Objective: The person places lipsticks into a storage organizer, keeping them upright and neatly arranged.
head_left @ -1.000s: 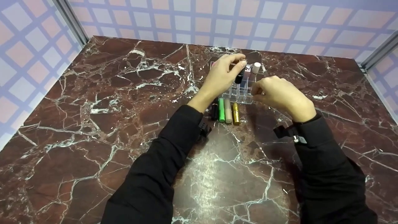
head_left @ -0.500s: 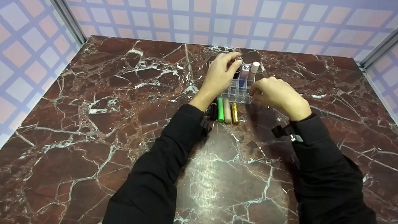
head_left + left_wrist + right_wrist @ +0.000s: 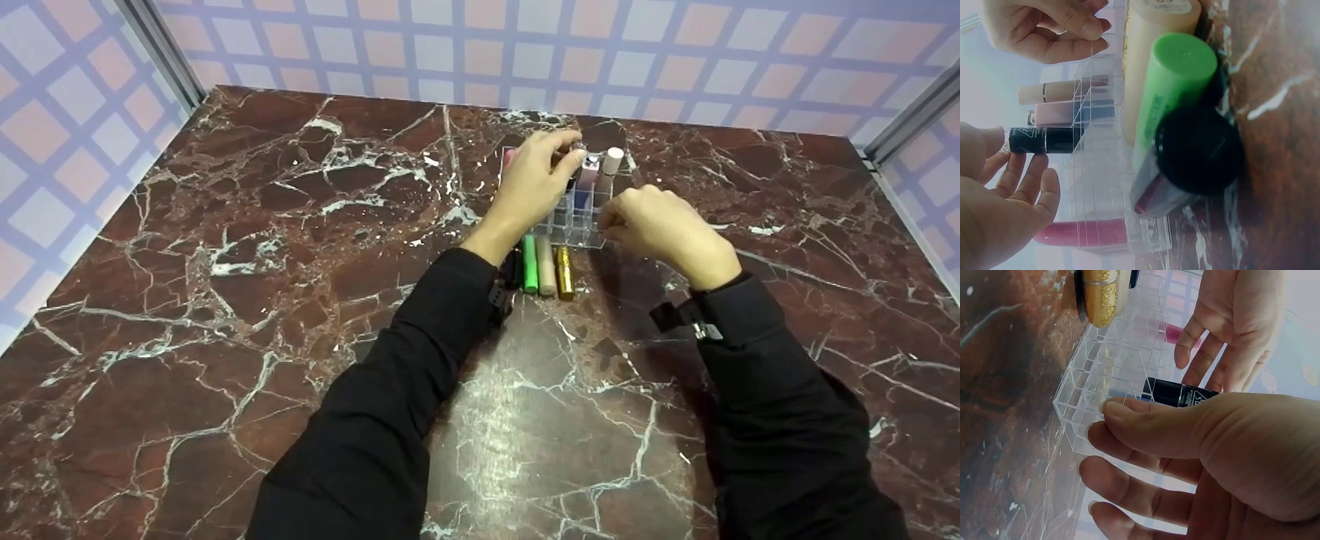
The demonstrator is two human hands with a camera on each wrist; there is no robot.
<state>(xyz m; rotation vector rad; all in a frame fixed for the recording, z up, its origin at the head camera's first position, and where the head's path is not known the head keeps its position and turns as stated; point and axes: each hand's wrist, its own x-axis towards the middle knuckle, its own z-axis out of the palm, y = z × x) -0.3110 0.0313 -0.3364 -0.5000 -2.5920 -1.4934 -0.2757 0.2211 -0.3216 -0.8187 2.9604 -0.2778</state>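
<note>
My left hand pinches a black lipstick tube by its upper end. The tube stands upright with its lower end inside a clear compartmented organizer. At the organizer's right side my right hand pinches its edge between thumb and index finger, the other fingers held loosely apart. Beside the black tube stand a pink-and-blue tube and a pale-capped tube, both in back compartments. A magenta tube stands at the organizer's left, partly behind my left hand in the head view.
Before the organizer lie a green tube, a beige tube, a gold tube and a black-capped tube. They rest on a dark red marble-patterned table. Checkered panels stand around the back and sides.
My left hand has lowered the black lipstick tube into a back compartment, left of the pink-and-blue tube. The right hand stays at the organizer's right edge.
</note>
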